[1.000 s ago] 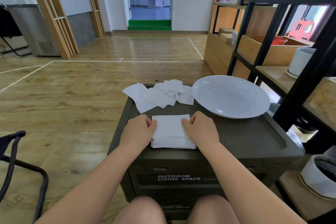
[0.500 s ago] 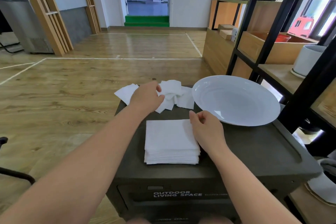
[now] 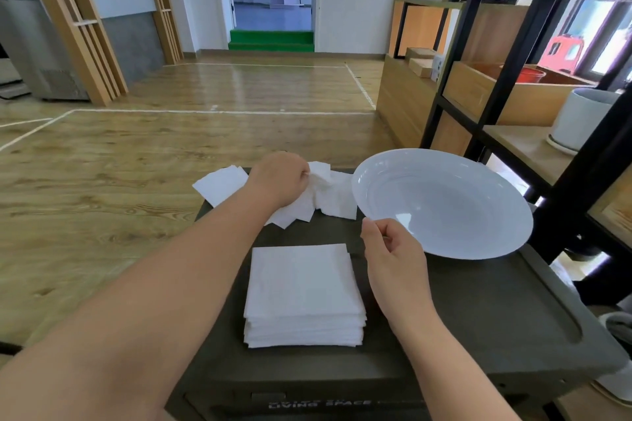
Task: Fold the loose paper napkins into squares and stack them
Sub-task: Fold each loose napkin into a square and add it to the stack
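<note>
A neat stack of folded white napkins lies on the dark box top in front of me. Several loose white napkins are spread along the far edge of the box. My left hand reaches over that pile and pinches a crumpled loose napkin between its fingertips. My right hand hovers just right of the stack's far corner, fingers loosely curled, thumb and forefinger close together, holding nothing.
A large white plate sits on the right half of the box, close to my right hand. A black-framed wooden shelf with a white pot stands to the right. Wooden floor stretches to the left and ahead.
My left hand left the stack, reached to the loose pile and took hold of a napkin. My right hand lifted off the stack's edge and rose slightly. The view has moved closer.
</note>
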